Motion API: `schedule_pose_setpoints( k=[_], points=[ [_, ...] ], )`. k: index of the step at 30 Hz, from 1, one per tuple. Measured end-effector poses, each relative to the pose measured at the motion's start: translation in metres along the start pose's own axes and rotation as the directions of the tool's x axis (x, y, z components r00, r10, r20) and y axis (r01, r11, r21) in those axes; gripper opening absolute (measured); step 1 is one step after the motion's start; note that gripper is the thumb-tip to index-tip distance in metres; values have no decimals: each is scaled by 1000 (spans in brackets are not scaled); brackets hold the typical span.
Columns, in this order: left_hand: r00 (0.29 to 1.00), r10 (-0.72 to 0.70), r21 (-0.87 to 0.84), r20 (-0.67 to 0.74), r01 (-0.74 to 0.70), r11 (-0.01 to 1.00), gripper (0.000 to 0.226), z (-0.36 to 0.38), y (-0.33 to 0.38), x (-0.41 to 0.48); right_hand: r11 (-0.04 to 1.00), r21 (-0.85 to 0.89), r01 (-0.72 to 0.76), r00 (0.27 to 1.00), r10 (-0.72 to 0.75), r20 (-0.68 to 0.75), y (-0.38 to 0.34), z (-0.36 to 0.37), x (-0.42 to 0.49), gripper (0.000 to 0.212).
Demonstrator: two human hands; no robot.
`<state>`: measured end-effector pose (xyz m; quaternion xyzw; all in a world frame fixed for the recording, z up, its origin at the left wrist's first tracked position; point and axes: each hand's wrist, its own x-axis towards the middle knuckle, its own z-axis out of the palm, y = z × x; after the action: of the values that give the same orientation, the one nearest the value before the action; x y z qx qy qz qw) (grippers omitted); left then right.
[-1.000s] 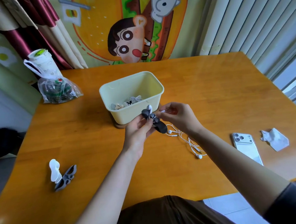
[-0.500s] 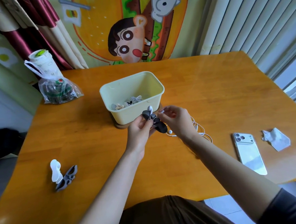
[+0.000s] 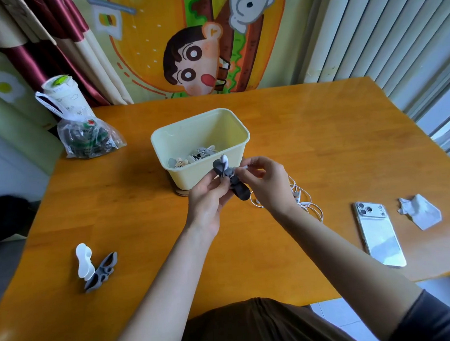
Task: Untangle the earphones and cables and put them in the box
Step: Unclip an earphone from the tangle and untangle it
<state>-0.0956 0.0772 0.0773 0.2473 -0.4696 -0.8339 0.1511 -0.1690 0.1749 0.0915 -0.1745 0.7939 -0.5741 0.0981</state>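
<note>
Centre frame, just before box (image 3: 184, 176): left hand (image 3: 207, 201) grips dark holder (image 3: 240, 191), fingers curled round it, white earbud (image 3: 223, 159) poking from top. Beside it, right hand (image 3: 269, 186) pinches white cable (image 3: 304, 204) at holder, thumb and forefinger together; loose loops lie on table (image 3: 142, 216) beside right wrist. At right: phone (image 3: 380, 236), crumpled tissue (image 3: 421, 212).

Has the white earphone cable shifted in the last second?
Yes. The loose tail of the white earphone cable has drawn away from the person, up level with the top of the phone, and bunched into loops by the right hand.
</note>
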Motion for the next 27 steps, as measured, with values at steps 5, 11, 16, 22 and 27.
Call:
schedule_pose_setpoints(
  k=[5,11,16,22,27],
  points=[
    [999,30,13,22,-31,999,32,-2,5,0,978,126,-164,985,157,68,-1,0,7,8],
    [1000,-4,-22,25,4,1000,32,-5,1,0,963,160,-218,972,201,119,-3,1,8,5],
    [998,-46,-55,35,48,997,31,-10,-4,2,954,61,-292,944,278,180,0,3,12,43],
    [997,-32,-59,-67,28,998,23,-18,-7,7,933,-315,173,978,-126,164,11,9,-7,32],
    [989,-37,17,-143,40,999,23,-21,-7,14,898,-361,250,939,-135,317,11,16,-4,33]
  ],
)
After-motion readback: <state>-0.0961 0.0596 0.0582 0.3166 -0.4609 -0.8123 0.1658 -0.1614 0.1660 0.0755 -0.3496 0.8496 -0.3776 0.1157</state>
